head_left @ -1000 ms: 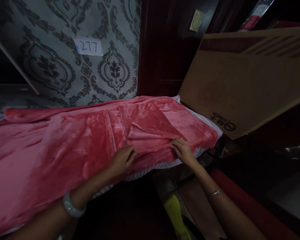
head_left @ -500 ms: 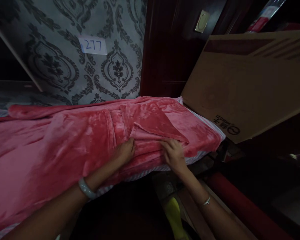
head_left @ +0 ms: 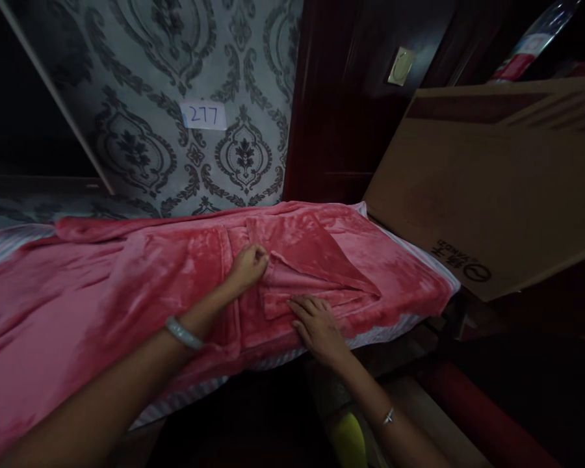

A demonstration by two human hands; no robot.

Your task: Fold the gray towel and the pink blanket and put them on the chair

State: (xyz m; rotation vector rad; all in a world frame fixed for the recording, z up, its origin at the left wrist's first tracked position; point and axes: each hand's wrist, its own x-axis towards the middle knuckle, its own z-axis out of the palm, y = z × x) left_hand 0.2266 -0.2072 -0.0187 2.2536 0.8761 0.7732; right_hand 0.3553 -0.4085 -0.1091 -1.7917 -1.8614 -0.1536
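A pink plush cloth (head_left: 316, 244) lies partly folded, with a pointed flap to the right and a gap between its layers. My left hand (head_left: 250, 265) is closed at the left corner of that flap, its fingertips pinching the edge. Lower down, my right hand (head_left: 316, 325) rests with outstretched fingers on the front fold, palm down. Beneath both hands spreads more pink plush fabric (head_left: 166, 279), running off to the left. A bangle circles my left wrist, and a thin bracelet my right.
A striped sheet (head_left: 385, 331) shows under the plush along the front edge. At the right leans a large cardboard box (head_left: 507, 175), with a plastic bottle (head_left: 536, 42) behind it. Patterned wallpaper bears a paper label (head_left: 203, 115) reading 277. Something yellow-green (head_left: 348, 439) is below.
My left hand has risen slightly with the flap's corner. My right hand has shifted left and down onto the front fold, and the gap between layers looks wider. The view has tilted slightly.
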